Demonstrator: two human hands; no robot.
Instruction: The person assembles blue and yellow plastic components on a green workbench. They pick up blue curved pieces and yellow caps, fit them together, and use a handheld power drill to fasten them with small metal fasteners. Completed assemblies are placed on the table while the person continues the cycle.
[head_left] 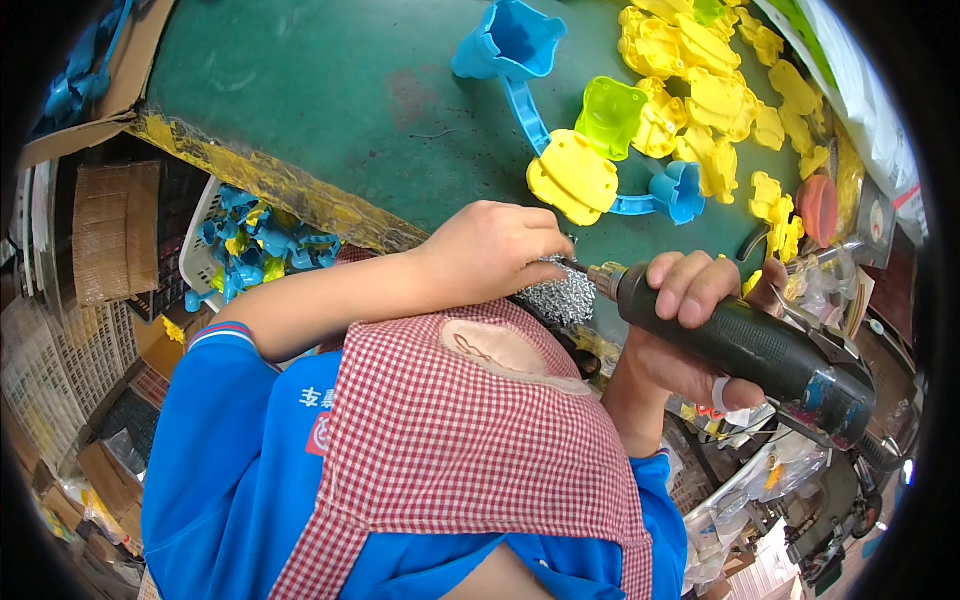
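My right hand [690, 300] is wrapped round the dark body of an electric screwdriver [760, 345], with its bit pointing left. Close to the bit's tip, my left hand [490, 250] has thumb and fingers pinched together; whatever is between them is too small to make out. Just below the fingertips lies a heap of small silver screws [562, 300]. Beyond my hands on the green table [330, 100], a yellow plastic piece [572, 180] rests with a blue cup-ended arm [515, 45] and a shorter blue arm [680, 190] at its sides. A lime-green shell [610, 118] sits against its far edge.
Many yellow plastic parts [705, 70] are piled at the far right, near a red oval piece [817, 208]. Left of the table's worn yellow edge [270, 180], a white basket [200, 255] holds blue and yellow parts. A cardboard box [125, 95] stands at the far left.
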